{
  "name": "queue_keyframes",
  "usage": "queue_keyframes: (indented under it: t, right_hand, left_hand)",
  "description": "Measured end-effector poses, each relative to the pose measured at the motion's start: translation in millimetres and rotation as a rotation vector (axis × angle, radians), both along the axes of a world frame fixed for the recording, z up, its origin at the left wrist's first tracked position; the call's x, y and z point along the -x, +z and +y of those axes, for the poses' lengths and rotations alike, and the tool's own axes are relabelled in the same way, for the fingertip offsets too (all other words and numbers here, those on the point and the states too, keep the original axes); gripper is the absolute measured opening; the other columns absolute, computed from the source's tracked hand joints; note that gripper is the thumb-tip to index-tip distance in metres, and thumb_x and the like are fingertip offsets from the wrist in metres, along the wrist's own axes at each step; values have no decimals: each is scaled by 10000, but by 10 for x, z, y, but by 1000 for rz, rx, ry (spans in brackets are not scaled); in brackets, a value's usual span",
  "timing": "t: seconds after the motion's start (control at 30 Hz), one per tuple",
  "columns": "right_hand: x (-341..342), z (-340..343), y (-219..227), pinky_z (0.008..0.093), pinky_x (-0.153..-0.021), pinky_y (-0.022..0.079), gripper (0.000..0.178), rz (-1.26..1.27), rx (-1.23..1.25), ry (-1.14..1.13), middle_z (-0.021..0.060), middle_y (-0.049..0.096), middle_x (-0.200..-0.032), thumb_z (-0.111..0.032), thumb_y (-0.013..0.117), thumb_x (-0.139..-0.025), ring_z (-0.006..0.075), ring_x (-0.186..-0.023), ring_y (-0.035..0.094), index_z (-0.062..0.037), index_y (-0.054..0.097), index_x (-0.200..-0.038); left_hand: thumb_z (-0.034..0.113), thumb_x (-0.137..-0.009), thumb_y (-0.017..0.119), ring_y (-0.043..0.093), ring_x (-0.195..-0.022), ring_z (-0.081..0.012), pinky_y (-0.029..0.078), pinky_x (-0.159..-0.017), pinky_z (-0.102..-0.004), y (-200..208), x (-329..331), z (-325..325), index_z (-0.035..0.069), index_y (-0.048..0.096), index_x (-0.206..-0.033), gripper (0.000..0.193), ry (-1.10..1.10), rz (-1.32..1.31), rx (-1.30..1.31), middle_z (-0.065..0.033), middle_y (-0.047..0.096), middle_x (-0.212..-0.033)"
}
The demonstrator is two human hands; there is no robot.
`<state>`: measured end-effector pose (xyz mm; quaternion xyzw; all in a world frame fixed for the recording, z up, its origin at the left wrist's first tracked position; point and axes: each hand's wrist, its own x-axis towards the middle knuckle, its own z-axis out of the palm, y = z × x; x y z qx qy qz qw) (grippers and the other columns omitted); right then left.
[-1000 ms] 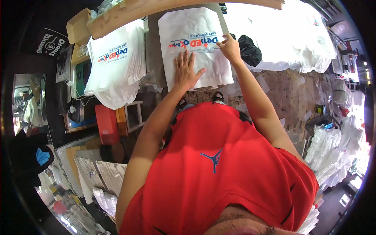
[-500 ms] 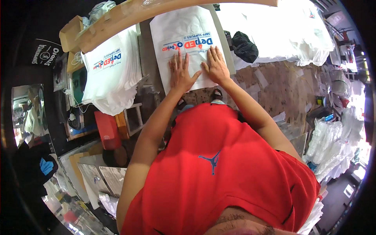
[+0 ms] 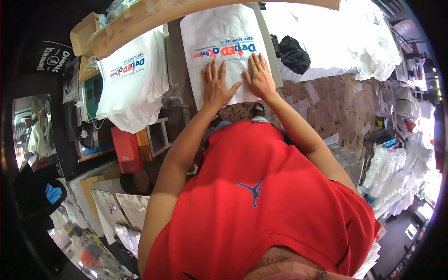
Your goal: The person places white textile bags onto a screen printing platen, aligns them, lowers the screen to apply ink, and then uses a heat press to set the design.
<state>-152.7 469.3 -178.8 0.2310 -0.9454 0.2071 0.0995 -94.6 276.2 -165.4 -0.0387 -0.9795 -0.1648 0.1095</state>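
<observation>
A white printed bag (image 3: 210, 32) lies flat on a grey board (image 3: 270, 60) in front of me, its red and blue print upside down to me. My left hand (image 3: 216, 87) rests palm down on the near left part of the bag, fingers stretched out and thumb spread toward the right. Beside it, my right hand (image 3: 260, 80) lies flat just below the print, fingers extended away from me. Neither hand grips anything. A brown taped bar or box edge (image 3: 186, 11) crosses over the bag's far end.
To the left hangs a thick stack of similar printed bags (image 3: 126, 84). More white bags (image 3: 331, 42) cover the surface at the far right, with a black cloth bundle (image 3: 294, 55) at their edge. A red box (image 3: 126, 149) stands lower left; clear plastic packs (image 3: 387, 172) sit at right.
Both hands stay flat on the bag in nearly the same place. The view has shifted slightly, with the bag and hands appearing a little further right.
</observation>
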Motion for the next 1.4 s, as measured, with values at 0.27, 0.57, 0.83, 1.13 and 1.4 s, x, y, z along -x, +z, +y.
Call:
queue_keyframes:
  t: [0.27, 0.57, 0.83, 1.13, 1.4]
  right_hand:
    - [7, 0, -9, 464, -1245, 205, 673, -7, 22, -7, 230, 347, -1592, -368, 558, -1001, 387, -1519, 242, 59, 394, -1495]
    - [21, 0, -2, 486, -1240, 210, 704, -3, 18, 11, 269, 337, -1581, -380, 535, -1002, 419, -1513, 238, 99, 365, -1488]
    - [-2, 8, 8, 484, -1241, 208, 705, -3, 36, 11, 271, 342, -1578, -384, 533, -1001, 421, -1508, 246, 109, 372, -1480]
    - [79, 27, 70, 452, -1240, 228, 683, -8, 70, 12, 263, 380, -1557, -319, 615, -960, 404, -1499, 276, 101, 414, -1460]
    - [271, 378, 932, 429, -1096, 446, 602, -330, -74, 211, 275, 609, -1328, -300, 678, -918, 390, -1228, 598, 88, 543, -1357]
  left_hand:
    - [648, -898, 588, 189, -1504, -462, 137, -1224, -594, 45, 18, 10, 93, 311, -1586, 927, -27, 1, 40, -257, 179, -1649]
    - [633, -897, 599, 207, -1498, -461, 143, -1223, -592, 55, 17, 7, 87, 333, -1575, 911, -30, 6, 35, -266, 214, -1635]
    - [623, -891, 612, 212, -1494, -465, 148, -1220, -594, 52, -5, 12, 86, 337, -1573, 911, -32, 17, 20, -267, 224, -1631]
    - [620, -883, 628, 254, -1477, -457, 178, -1207, -595, 59, 71, 6, 82, 383, -1548, 889, -37, 60, 26, -268, 277, -1609]
    - [341, -953, 637, 466, -1288, -414, 310, -1055, -750, 289, 613, 45, 86, 599, -1302, 434, 20, -188, -6, -194, 537, -1319]
